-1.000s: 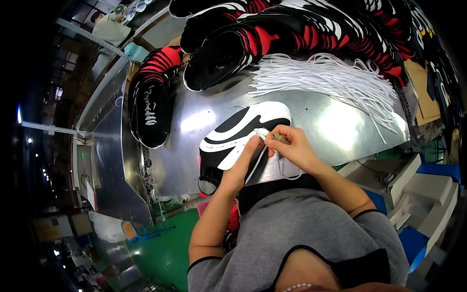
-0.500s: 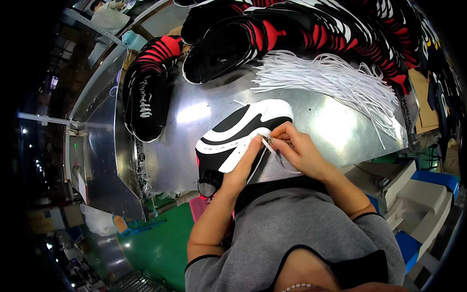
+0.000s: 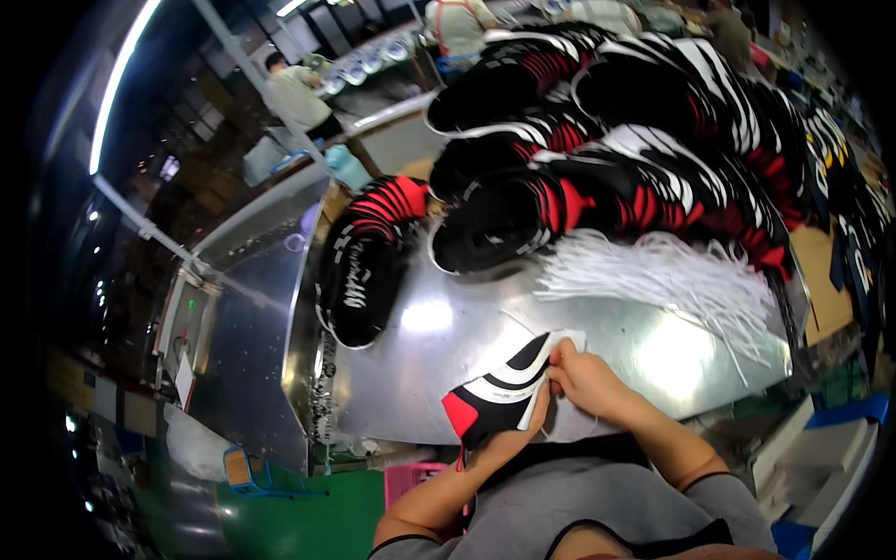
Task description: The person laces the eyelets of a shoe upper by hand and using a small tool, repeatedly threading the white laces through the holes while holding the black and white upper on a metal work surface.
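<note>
A black, white and red shoe upper (image 3: 499,390) is raised off the metal table at its near side, tilted with its red end toward the left. Under its near edge, my left hand (image 3: 521,437) is closed round it. My right hand (image 3: 590,383) pinches at its right end, fingertips close to those of the left. A thin white shoelace seems to run from that pinch; its held part is hidden by the fingers. Behind the upper lies a spread bundle of white shoelaces (image 3: 653,280).
Stacked shoe uppers (image 3: 644,177) crowd the table's far side. A separate stack (image 3: 359,271) stands at the left, by the raised metal edge (image 3: 303,317). A pink crate (image 3: 406,478) sits below the table. Farther back, a person in light clothing (image 3: 297,93) is at another bench.
The view has tipped up, showing more of the room. The shoe upper has turned in my hands, bringing its red end into sight. My hands have drawn closer together.
</note>
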The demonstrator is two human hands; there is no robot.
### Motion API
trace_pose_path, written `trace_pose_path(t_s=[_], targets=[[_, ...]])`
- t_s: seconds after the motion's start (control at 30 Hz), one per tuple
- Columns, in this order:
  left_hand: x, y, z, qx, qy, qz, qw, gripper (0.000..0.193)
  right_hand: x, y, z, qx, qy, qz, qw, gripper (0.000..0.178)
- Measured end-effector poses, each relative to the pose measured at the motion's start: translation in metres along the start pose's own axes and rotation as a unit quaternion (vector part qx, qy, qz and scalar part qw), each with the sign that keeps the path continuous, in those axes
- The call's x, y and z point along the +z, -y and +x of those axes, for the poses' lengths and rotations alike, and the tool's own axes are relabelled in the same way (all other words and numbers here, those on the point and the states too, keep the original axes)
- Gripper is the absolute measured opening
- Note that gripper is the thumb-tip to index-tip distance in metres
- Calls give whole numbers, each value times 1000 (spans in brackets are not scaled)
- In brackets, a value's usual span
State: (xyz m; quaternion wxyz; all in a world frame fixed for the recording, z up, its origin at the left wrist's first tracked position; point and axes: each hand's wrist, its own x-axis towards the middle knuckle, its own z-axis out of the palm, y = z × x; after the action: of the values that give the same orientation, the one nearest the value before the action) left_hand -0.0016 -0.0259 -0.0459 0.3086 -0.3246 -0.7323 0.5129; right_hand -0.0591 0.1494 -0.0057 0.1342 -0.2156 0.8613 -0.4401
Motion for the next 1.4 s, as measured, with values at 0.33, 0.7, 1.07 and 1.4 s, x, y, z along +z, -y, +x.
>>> trace_pose_path(t_s=[0.33,0.7,1.07,1.4], targets=[[1,18,-11,450,-112,883,-79,33,-26,-36,-1,28,-79,318,944,44],[-3,46,-41,311,-164,793,-498,36,8,-41,25,96,-166,389,901,32],[1,61,-11,412,-19,702,-580,20,41,-20,13,62,-45,318,945,22],[9,150,-30,571,65,644,-505,19,-21,-47,-100,-71,50,-88,992,17]])
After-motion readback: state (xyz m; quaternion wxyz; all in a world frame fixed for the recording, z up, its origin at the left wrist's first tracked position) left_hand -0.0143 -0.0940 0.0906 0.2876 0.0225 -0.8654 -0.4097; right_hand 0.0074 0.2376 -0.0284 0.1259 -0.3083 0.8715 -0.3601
